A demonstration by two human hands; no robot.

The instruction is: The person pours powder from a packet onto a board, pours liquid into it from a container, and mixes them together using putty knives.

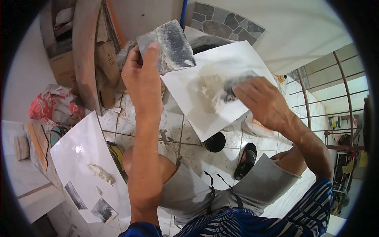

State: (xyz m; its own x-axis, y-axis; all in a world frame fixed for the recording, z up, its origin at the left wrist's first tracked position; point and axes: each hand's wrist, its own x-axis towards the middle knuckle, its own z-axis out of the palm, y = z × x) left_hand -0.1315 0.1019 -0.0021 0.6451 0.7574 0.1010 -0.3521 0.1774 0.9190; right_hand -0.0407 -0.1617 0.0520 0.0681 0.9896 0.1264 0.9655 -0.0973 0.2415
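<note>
My left hand (143,73) is closed around the edge of a flat grey rectangular piece (177,45), its thumb on top. Pale, dried-looking smears cover part of that piece. My right hand (263,102) is closed on a dark flat piece (229,90), blurred by motion, so its exact shape is unclear. That piece is low over a white board (188,112), beside a patch of beige paste (208,89). The board appears raised above the floor on a support mostly hidden beneath it.
A second white board (73,158) at lower left carries a paste streak (102,173) and two dark-faced flat pieces (104,210). Under the main board are a black round container (215,142) and a slipper (245,162). Cardboard (106,65) leans at left; a metal grille (342,87) stands right.
</note>
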